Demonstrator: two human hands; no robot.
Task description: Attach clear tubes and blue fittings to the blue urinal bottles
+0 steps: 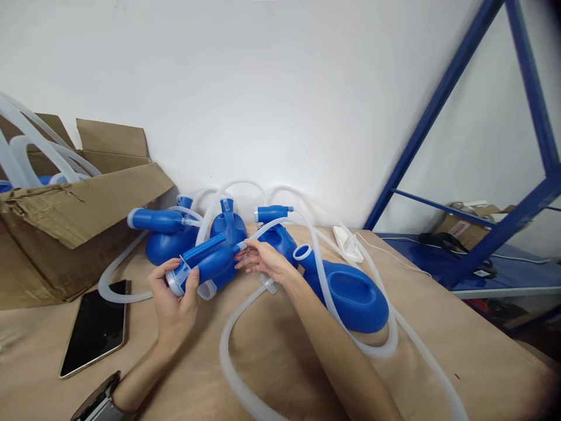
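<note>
My left hand [173,301] is closed around the white-rimmed wide end of a blue urinal funnel [215,261], tilted above the table. At the funnel's narrow end, my right hand [268,258] pinches the translucent corrugated hose [265,227] between thumb and forefinger, its other fingers stretched out. Behind the funnel stands a blue urinal bottle [228,224]. Another blue bottle [350,295] lies to the right with its white-rimmed mouth uncovered. Below my right wrist is a clear cap-like fitting [267,284] on a hose end.
An open cardboard box [87,204] with hoses and blue parts stands at left. Nearby lies a dark-screened tablet [97,327]. More funnels [158,220] and bottles line the wall. A white power strip [347,244] sits behind; a blue metal rack [438,111] rises at right.
</note>
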